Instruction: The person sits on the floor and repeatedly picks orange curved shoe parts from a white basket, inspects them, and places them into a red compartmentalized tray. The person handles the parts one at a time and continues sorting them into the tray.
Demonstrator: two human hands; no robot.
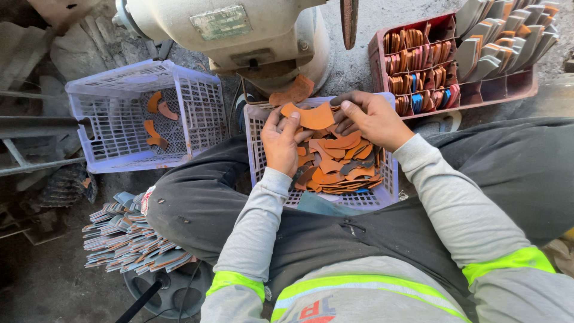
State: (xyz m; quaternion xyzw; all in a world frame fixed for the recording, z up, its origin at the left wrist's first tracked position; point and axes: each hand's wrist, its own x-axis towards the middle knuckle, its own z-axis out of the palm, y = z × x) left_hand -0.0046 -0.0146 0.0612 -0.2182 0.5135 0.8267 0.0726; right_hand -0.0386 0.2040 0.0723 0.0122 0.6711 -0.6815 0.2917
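Both my hands hold one curved orange leather piece (pixel 313 116) over a lilac plastic basket (pixel 256 133) between my knees. My left hand (pixel 280 143) pinches its left end. My right hand (pixel 369 119) grips its right end, fingers curled over the top. The basket holds a heap of similar orange and brown leather pieces (pixel 342 162). Another orange piece (pixel 293 92) lies at the base of the machine just beyond.
A cream-coloured machine (pixel 239 36) stands straight ahead. To the left, a second lilac basket (pixel 113 104) holds a few orange pieces. A red tray (pixel 505 90) of stacked pieces sits at right. Fanned grey-and-orange pieces (pixel 128 239) lie on the floor at left.
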